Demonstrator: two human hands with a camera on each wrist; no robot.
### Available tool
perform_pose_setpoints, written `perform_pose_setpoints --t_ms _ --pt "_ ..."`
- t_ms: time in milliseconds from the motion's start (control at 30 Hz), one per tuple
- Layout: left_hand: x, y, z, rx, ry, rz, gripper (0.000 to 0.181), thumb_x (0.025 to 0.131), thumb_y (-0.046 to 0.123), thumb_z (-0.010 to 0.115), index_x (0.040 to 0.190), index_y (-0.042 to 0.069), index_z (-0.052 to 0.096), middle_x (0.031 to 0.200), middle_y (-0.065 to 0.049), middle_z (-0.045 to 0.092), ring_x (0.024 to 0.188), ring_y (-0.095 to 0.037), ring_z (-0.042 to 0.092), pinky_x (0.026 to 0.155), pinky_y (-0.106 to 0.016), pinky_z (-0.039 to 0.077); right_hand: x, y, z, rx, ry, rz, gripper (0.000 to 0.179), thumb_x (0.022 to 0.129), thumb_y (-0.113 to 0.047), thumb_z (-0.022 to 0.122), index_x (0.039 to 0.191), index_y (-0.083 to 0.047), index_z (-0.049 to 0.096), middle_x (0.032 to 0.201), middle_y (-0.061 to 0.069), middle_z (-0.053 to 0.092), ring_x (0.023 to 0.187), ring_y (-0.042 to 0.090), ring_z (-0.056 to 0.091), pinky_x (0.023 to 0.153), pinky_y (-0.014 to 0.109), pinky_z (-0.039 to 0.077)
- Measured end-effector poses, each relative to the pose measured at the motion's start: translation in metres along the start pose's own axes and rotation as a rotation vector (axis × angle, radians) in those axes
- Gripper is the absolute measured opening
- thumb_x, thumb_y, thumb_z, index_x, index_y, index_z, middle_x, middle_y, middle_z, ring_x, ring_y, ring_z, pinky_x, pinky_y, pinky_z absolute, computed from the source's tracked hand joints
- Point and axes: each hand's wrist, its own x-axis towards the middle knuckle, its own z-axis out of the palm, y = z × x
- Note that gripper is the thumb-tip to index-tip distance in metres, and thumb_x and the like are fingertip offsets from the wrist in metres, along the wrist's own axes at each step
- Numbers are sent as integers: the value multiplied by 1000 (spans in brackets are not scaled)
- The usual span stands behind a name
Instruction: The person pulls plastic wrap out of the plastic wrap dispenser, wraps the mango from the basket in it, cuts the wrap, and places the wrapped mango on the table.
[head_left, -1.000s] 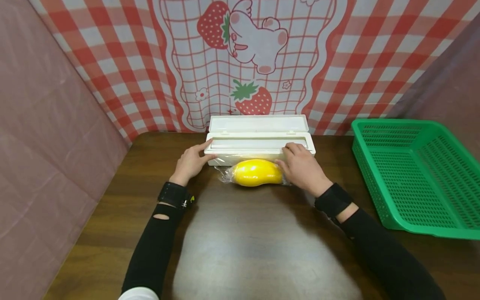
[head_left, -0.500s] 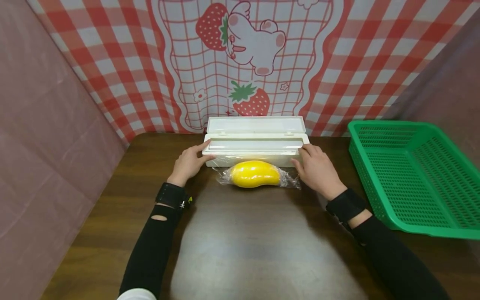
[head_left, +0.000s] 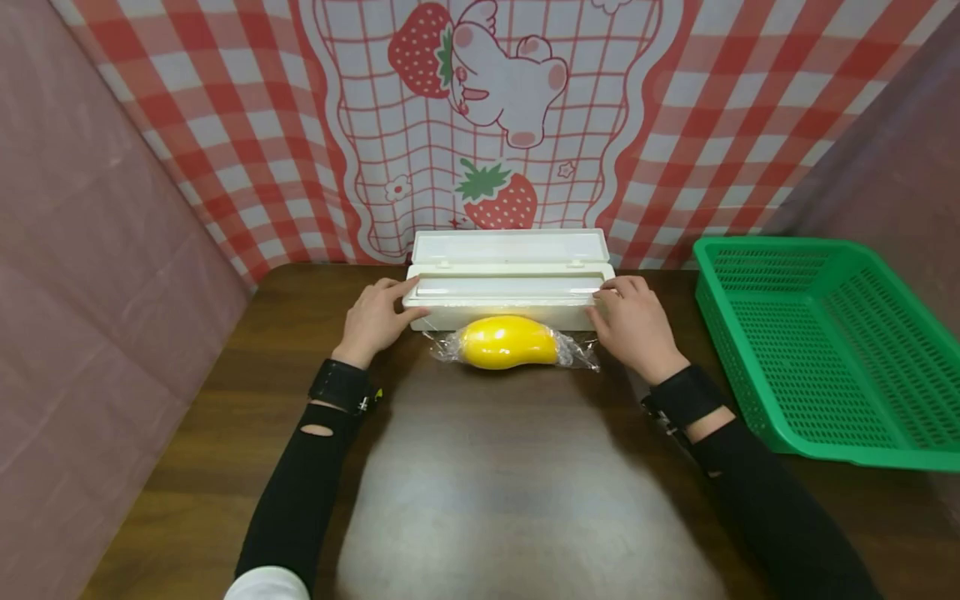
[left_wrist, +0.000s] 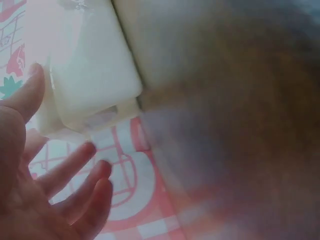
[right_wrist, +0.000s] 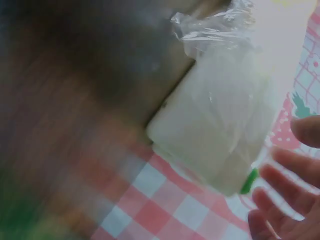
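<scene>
A long white cling film dispenser (head_left: 442, 317) lies across the back of the table, its lid (head_left: 510, 247) tipped back. Against its front rests a yellow mango-shaped piece (head_left: 508, 342) wrapped in clear film, with crumpled film ends (head_left: 576, 352) at both sides. My left hand (head_left: 369, 321) holds the dispenser's left end, thumb on the front and index finger at the top rim; its other fingers are spread in the left wrist view. At the right end, my right hand (head_left: 637, 325) holds it likewise between thumb and fingers. Film lies over the dispenser's front (right_wrist: 215, 100) in the right wrist view.
A green plastic basket (head_left: 825, 350) stands on the right of the brown table (head_left: 525, 467). Behind the dispenser hangs a red-and-white checked cloth (head_left: 247, 125) with strawberry prints. A pink cloth (head_left: 97, 275) borders the left side.
My right hand has moved right, away from the wrapped yellow piece and out to the dispenser's right end, uncovering the crumpled film there. The left hand has kept its place on the dispenser.
</scene>
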Motion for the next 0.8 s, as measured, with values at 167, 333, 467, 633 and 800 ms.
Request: perform_pose_setpoints --t_ms 167,333,467,633,800 --pt "-3 5 -3 -19 130 82 56 74 57 65 121 26 62 120 2 52 110 -19 44 72 -42 45 12 -6 12 44 12 -59 37 80 -28 69 108 -5 65 104 14 57 96 32 44 80 45 40" --pt "-4 7 -3 -89 226 193 32 75 46 69 97 23 70 104 7 54 96 -12 48 70 -33 44 15 -6 18 67 56 -59 27 76 -27 73 96 -8 68 93 8 56 86 27 43 74 42 39" --pt "-6 5 -2 -257 234 218 20 76 39 70 85 22 69 86 9 57 77 -10 51 64 -29 42 14 -4 19 87 91 -81 16 78 -23 72 88 -10 69 85 4 55 82 24 44 70 40 37" --pt "-11 1 -3 -498 148 217 13 77 29 72 83 18 69 76 6 61 64 -13 52 58 -31 43 10 -4 18 111 118 -129 10 80 -19 70 82 -10 68 79 3 55 79 23 44 65 37 36" --pt "-23 2 -15 -626 51 278 11 75 12 73 83 6 69 79 -5 63 67 -21 54 59 -36 43 -1 -7 13 190 95 -168 10 76 -13 72 83 -11 66 82 2 54 83 21 46 72 36 43"
